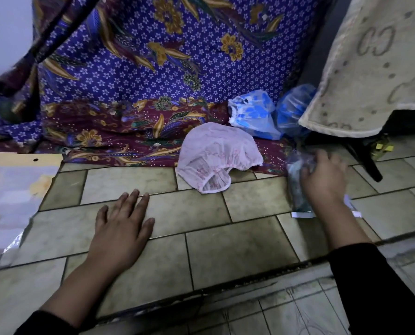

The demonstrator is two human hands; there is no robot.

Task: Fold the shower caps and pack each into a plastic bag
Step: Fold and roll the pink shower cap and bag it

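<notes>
right hand [322, 176] has its grip curled on a filled plastic bag [298, 192], frame right; left hand [122, 226] lies flat, empty, on the floor [225, 240]. pink shower cap [218, 153] sits up-left of it, nearer the right hand.

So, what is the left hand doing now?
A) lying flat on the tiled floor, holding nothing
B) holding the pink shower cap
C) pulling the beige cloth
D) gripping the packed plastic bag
A: the left hand lies with fingers spread on the tiled floor, apart from the pink shower cap; the right hand is on the packed plastic bag.
</notes>
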